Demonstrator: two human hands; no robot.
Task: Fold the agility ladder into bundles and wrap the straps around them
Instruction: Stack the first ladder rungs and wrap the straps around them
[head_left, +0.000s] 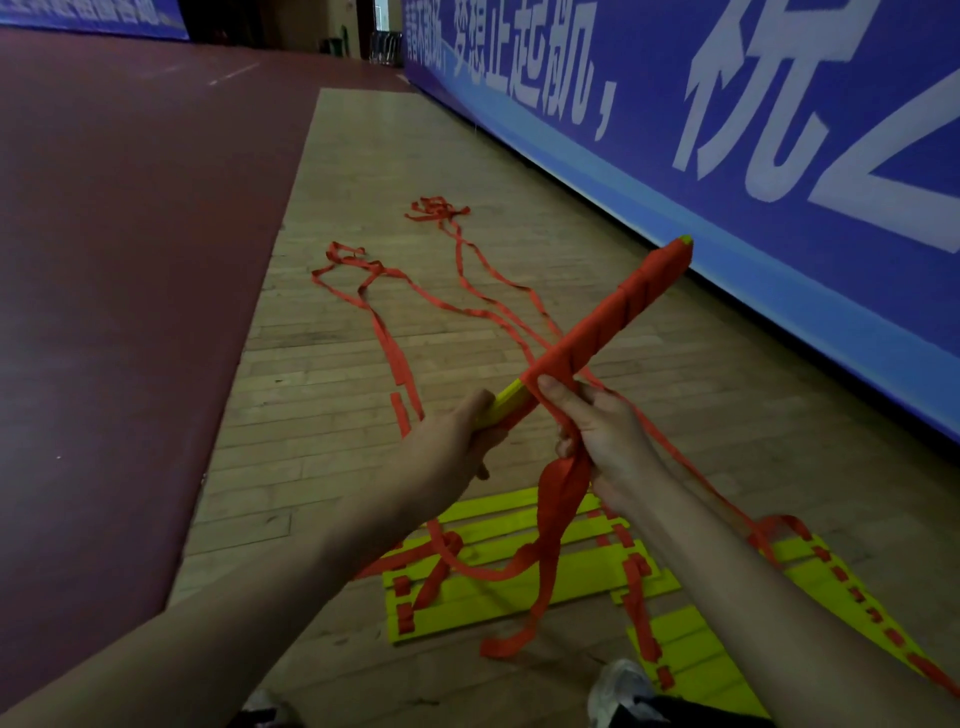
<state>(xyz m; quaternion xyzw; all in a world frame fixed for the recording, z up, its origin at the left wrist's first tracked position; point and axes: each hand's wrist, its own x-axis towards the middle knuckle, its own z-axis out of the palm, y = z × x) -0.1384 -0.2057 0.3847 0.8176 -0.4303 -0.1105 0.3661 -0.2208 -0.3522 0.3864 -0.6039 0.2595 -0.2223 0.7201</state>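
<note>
A bundle of yellow rungs (608, 332), wound along most of its length in red strap, points up and to the right in front of me. My left hand (457, 441) grips its bare yellow near end. My right hand (602, 431) pinches the red strap (556, 504) just below the wrapped part, thumb against the bundle. The strap's loose tail hangs down from that hand to the floor. More yellow rungs (519, 577) lie flat on the floor below, joined by red straps.
Long loose red straps (395, 343) trail away over the wooden floor (322, 395) to tangles farther off. A blue banner wall (727, 156) runs along the right. Dark red flooring (114, 260) lies to the left. My shoes (618, 691) show at the bottom edge.
</note>
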